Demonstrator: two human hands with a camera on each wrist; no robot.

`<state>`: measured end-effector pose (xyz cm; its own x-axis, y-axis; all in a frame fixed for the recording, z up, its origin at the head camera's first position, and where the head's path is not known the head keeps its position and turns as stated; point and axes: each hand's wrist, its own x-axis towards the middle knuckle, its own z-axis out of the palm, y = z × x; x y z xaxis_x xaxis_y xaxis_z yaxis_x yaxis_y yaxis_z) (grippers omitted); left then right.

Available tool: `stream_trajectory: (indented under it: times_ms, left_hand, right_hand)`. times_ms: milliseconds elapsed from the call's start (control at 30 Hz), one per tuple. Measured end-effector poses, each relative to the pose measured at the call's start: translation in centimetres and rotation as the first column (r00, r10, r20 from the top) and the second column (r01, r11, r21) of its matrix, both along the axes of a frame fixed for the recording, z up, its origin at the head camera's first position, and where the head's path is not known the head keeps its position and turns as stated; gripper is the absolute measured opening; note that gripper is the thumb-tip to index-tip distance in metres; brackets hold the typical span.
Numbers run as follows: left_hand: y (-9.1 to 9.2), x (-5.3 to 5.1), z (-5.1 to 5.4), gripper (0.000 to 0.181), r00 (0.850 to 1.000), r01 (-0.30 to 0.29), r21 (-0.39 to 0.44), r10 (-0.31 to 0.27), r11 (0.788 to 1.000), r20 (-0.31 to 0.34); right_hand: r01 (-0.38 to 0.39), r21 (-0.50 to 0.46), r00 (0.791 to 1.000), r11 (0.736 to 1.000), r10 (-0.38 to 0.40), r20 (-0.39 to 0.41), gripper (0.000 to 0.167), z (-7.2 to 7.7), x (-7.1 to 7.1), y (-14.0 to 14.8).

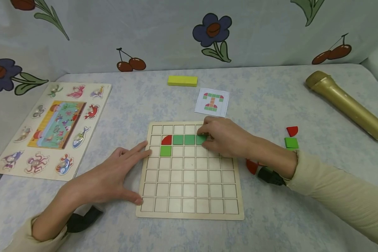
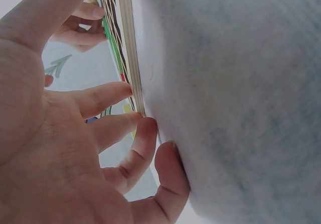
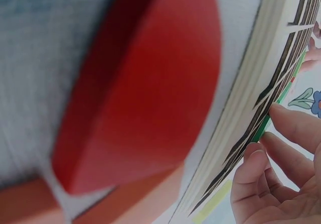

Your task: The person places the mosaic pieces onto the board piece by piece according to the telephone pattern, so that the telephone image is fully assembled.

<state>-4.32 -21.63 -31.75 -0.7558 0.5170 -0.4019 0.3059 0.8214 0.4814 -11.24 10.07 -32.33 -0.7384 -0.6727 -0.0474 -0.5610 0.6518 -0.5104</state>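
The person's right hand (image 1: 225, 134) is reaching over the upper part of the gridded wooden board (image 1: 189, 176), its thumb and fingers pinching the end green tile (image 1: 200, 140) of a row. That tile is lying in the second row from the top, just right of two matching green tiles (image 1: 183, 139), and the hand is partly covering it. A red quarter-round piece (image 1: 166, 140) is sitting at the row's left end, and a lighter green square (image 1: 165, 151) is occupying the cell directly below it.

The left hand (image 1: 110, 175) is resting along the board's left edge with its fingers spread: the fingertips are touching the side near the upper rows while the thumb is lying by the lower left corner.

Beyond the board, a small pattern card (image 1: 218, 110) showing a T made of coloured shapes is lying flat, with a yellow block (image 1: 182, 81) behind it to the left. To the right, a loose red piece (image 1: 292, 131) and a loose green square (image 1: 291, 142) are lying near the right forearm, and another red piece (image 1: 251, 167) is showing beside the board. A gold microphone (image 1: 346, 105) is lying at the far right of the worktop (image 1: 119, 234), and a sea-animal puzzle (image 1: 96, 134) is lying at the left. A curtain (image 1: 163, 21) printed with flowers and cherries is hanging behind.
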Motion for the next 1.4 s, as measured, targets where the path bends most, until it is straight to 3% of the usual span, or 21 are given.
stream_trajectory:
  times_ms: [600,800,1233,1400]
  left_hand:
    - [-0.1,-0.1,-0.1,0.116,1.000,-0.003,0.002,0.003,1.000,0.012]
    - [-0.1,-0.1,-0.1,0.115,1.000,-0.003,0.003,0.003,1.000,0.010]
    - [0.0,-0.1,-0.1,0.117,1.000,0.000,0.002,0.000,1.000,0.012]
    - [0.0,0.0,-0.1,0.117,1.000,0.000,0.003,0.000,1.000,0.014]
  right_hand:
    - [0.019,-0.003,1.000,1.000,-0.019,0.012,0.026,-0.1,0.0,0.1]
    - [0.055,0.000,0.997,0.998,-0.055,0.055,0.027,0.6,0.3,0.7]
    - [0.155,-0.004,0.982,0.988,-0.154,0.106,0.024,1.0,2.9,7.8]
    - [0.183,-0.038,0.982,0.982,-0.181,0.057,0.025,0.7,3.6,10.9]
